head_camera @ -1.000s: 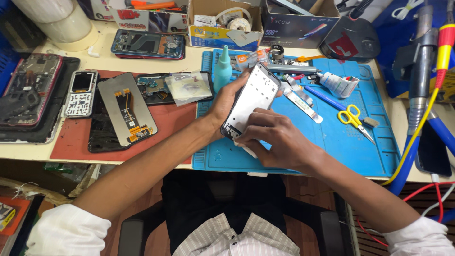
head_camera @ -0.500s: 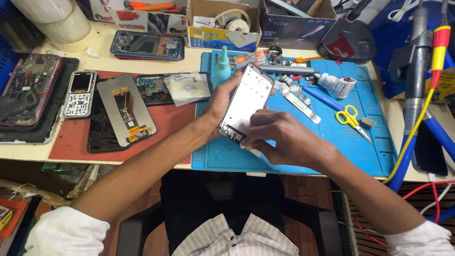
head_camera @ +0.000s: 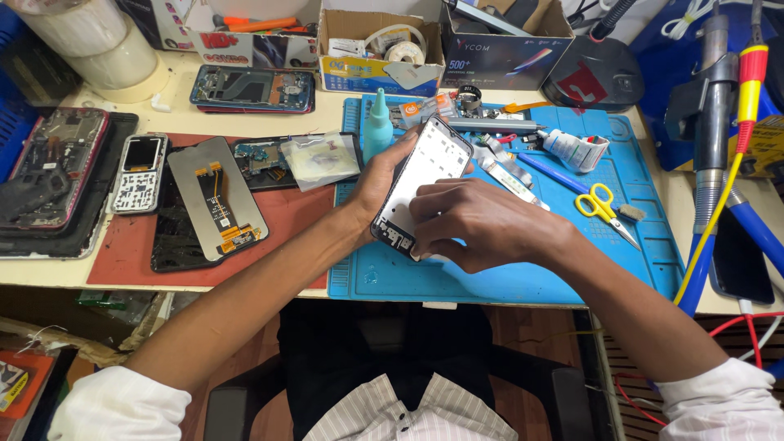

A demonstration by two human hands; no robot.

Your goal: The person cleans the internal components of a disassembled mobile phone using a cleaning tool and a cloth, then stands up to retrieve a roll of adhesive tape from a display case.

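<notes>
Over the blue mat (head_camera: 490, 282), the phone frame (head_camera: 420, 184) is being held tilted, its pale inner face turned up toward the camera so the person can see into it. The left hand (head_camera: 382, 184) is cradling the frame from the left side, thumb reaching along its upper edge, its grip closed around the frame to steady it. The right hand (head_camera: 478, 224) is lying across the frame's lower half, fingers curled and pressing at the bottom corner; whether they are pinching a small part or tool there is hard to make out, since the knuckles are covering that spot.

Tools are sitting within easy reach of the right side: yellow scissors (head_camera: 603, 206), a glue tube (head_camera: 576, 149) and tweezers (head_camera: 506, 171). A teal bottle (head_camera: 377, 124) is standing upright just behind the left hand. Opened phones and a loose screen (head_camera: 216, 200) are lying on the red mat (head_camera: 282, 224), well apart from the work, likely set aside.

The frame's lower end is hidden under the right hand, and the surface (head_camera: 49, 273) is running out of view at both sides.
</notes>
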